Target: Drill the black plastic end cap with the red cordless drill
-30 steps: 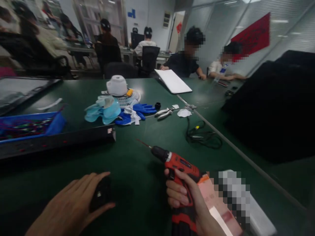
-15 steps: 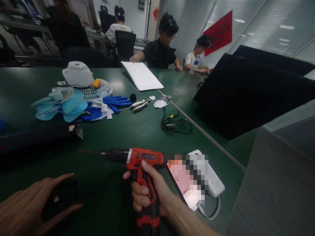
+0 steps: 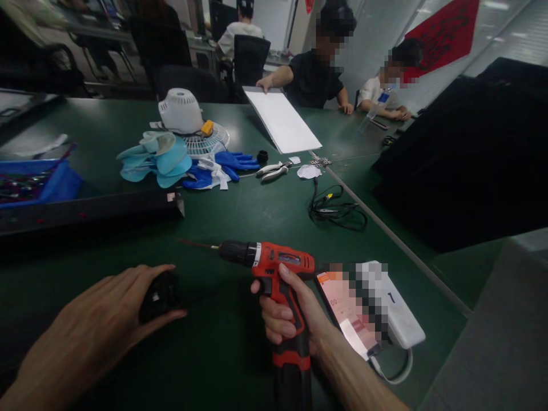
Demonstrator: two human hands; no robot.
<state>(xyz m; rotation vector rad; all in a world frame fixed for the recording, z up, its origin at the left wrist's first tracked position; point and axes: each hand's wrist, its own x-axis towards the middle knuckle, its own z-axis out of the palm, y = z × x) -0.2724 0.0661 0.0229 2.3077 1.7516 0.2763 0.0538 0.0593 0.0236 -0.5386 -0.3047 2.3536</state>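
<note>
head view: from where i stand, the red and black drill [image 3: 285, 257] is over the desk [image 3: 231, 211], the right hand [image 3: 312, 317] wrapped round its handle, that grip closed firmly on it. its thin bit [image 3: 194, 244] points left. to the left of the drill, the left hand [image 3: 103, 308] curves its grip round a small black thing [image 3: 160, 294], thumb and fingers on either side; i can't tell whether that thing touches the desk. just right of the drill lie a lit phone [image 3: 336, 299] and a white block [image 3: 398, 308]. beyond the drill are pliers [image 3: 274, 172], with blue gloves [image 3: 235, 161] left of them; a loosely coiled black cord [image 3: 336, 211] sits beyond and to its right.
</note>
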